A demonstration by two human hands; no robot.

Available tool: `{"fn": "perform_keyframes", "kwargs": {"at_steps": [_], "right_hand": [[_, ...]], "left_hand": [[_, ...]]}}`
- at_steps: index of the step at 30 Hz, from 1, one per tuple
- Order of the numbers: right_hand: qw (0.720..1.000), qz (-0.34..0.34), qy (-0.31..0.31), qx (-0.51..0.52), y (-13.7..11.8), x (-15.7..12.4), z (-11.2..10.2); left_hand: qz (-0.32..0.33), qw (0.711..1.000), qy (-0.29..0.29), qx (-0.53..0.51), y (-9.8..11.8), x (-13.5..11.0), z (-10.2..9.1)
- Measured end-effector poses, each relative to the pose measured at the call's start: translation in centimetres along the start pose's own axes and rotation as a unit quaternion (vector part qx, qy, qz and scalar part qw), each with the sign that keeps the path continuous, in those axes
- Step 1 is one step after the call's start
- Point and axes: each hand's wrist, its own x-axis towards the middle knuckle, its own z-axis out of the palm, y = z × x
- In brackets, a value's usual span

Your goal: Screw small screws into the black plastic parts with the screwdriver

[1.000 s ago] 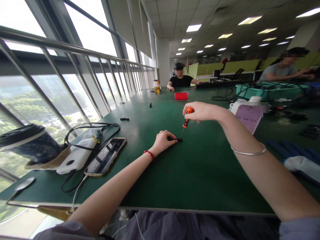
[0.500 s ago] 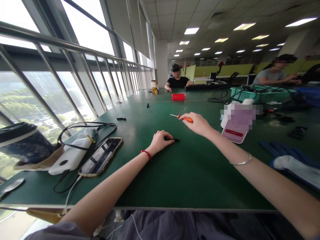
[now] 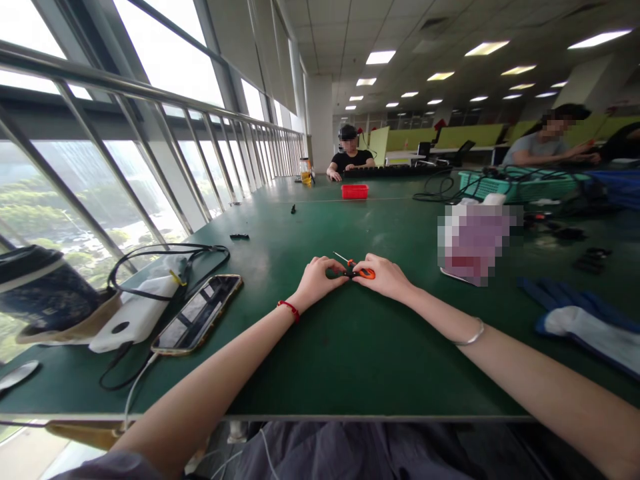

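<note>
My left hand (image 3: 319, 279) rests on the green table (image 3: 320, 353) with its thumb and fingers closed on a small black part (image 3: 349, 273). Just to the right, my right hand (image 3: 386, 276) is closed round a screwdriver (image 3: 367, 273) with an orange and black handle. Its thin metal shaft slants up and left, away from me, past the black part. The fingertips of both hands meet at the black part, and the right fingers seem to touch it as well. Most of the part is hidden by the fingers.
Left: a phone (image 3: 197, 313) on a white cable, a white device (image 3: 133, 317), a black cable and a dark cup (image 3: 45, 287). Ahead: two black pieces and a red bin (image 3: 355, 192). Right: a pixelated pinkish object, a glove (image 3: 590, 327), a green basket (image 3: 520, 185). Two people sit farther off.
My right hand has come down and toward me with the screwdriver, from above the table to beside my left hand. My left hand keeps its place, holding the black part.
</note>
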Motion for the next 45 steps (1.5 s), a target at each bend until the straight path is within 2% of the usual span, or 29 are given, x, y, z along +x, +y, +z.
{"fn": "perform_keyframes", "kwargs": {"at_steps": [4,9,22,28,35,37,40,45], "right_hand": [[1.0,-0.012,0.001,-0.002,0.0,-0.1,0.0],[0.999,-0.039,-0.005,-0.027,-0.4,-0.2,-0.1],[0.997,-0.069,-0.014,-0.029,-0.4,-0.2,-0.4],[0.996,-0.081,-0.017,-0.032,-0.2,-0.2,-0.3],[0.995,-0.087,-0.014,-0.039,-0.3,-0.2,-0.4],[0.995,-0.089,-0.015,-0.039,-0.3,-0.2,-0.4],[0.995,-0.086,-0.016,-0.042,-0.3,-0.2,-0.4],[0.996,-0.08,-0.014,-0.036,-0.2,-0.2,-0.2]], "left_hand": [[0.035,0.999,0.01,-0.002,0.4,0.0,-0.2],[0.046,0.999,-0.003,0.007,0.2,0.2,-0.1],[0.03,1.0,-0.009,-0.005,0.3,0.3,-0.2],[0.03,0.999,-0.013,-0.041,0.3,0.2,-0.3],[0.0,0.998,-0.018,-0.06,0.0,0.0,-0.2],[0.014,0.999,-0.018,-0.036,0.2,0.0,-0.4],[0.08,0.995,-0.032,0.044,0.8,0.0,-0.9],[0.172,0.968,-0.06,0.173,1.2,-0.1,-1.4]]}}
